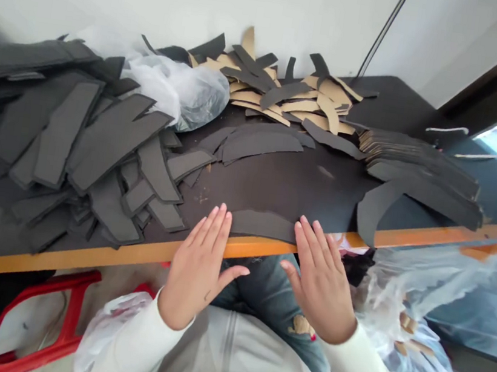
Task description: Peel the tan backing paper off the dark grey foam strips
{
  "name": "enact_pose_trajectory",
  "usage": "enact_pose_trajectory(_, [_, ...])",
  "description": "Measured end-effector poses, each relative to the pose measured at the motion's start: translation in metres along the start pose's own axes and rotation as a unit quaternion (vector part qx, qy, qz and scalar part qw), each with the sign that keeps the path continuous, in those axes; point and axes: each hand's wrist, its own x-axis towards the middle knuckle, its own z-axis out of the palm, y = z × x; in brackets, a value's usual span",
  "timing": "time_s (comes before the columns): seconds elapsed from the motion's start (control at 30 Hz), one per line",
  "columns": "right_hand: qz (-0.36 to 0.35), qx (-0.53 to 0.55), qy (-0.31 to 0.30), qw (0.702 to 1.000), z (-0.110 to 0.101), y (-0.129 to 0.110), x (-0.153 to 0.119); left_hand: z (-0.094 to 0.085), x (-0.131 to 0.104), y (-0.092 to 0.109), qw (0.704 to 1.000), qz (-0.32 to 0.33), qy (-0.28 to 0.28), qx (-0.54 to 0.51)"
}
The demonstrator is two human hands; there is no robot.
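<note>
A curved dark grey foam strip [264, 225] lies flat along the table's front edge. My left hand [201, 265] rests palm down on its left end, fingers stretched out. On the strip's right end lies my right hand [321, 281], also flat, with its thumb apart. Both hands cover the strip's ends. Behind it, a few similar curved dark pieces [263, 144] overlap on the black table [271, 183]. To the right, a neat stack of curved dark pieces [420, 166] has some slid out over the table edge.
Many loose dark foam pieces [111, 149] are heaped on the left. Clear plastic bags [174, 88] lie behind them, beside a pile of tan and black strips [297, 92]. A red stool [71, 309] stands below left, and plastic bags [425, 307] hang below right.
</note>
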Motion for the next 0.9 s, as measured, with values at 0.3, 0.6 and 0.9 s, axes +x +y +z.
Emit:
enact_pose_trajectory(0.3, [0.035,0.07,0.027,0.997,0.004,0.0,0.004,0.002,-0.017,-0.011,0.997,0.03,0.064,-0.014])
enact_pose_trajectory(0.6, [0.131,0.065,0.173,0.974,-0.011,0.047,-0.006,-0.004,-0.037,-0.018,0.974,0.056,0.198,-0.099])
enact_pose_trajectory(0.9, [0.088,0.041,0.105,0.99,0.019,0.066,-0.014,-0.061,-0.021,-0.116,0.904,-0.046,0.411,0.108])
